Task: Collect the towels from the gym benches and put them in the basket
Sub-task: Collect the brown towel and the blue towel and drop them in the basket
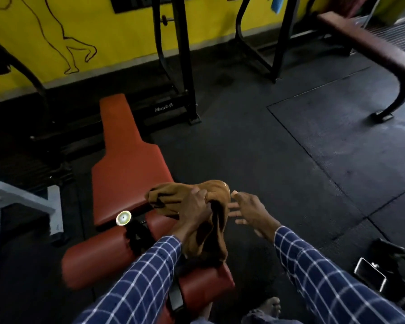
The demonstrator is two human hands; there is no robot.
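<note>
A brown towel (216,198) with dark patches hangs bunched over the near end of a red padded gym bench (126,164). My left hand (193,206) is shut on the towel and holds it just above the bench pad. Close to the towel's right side, my right hand (250,210) is open with fingers spread, and its fingertips almost touch the cloth. Both arms wear blue checked sleeves. No basket is in view.
A second, dark red bench (365,40) stands at the far right. Black machine frames (180,66) line the yellow wall. A blue cloth (277,3) hangs at the top. A grey step (21,202) sits left, a dark bag (384,265) right. Rubber mats cover the floor.
</note>
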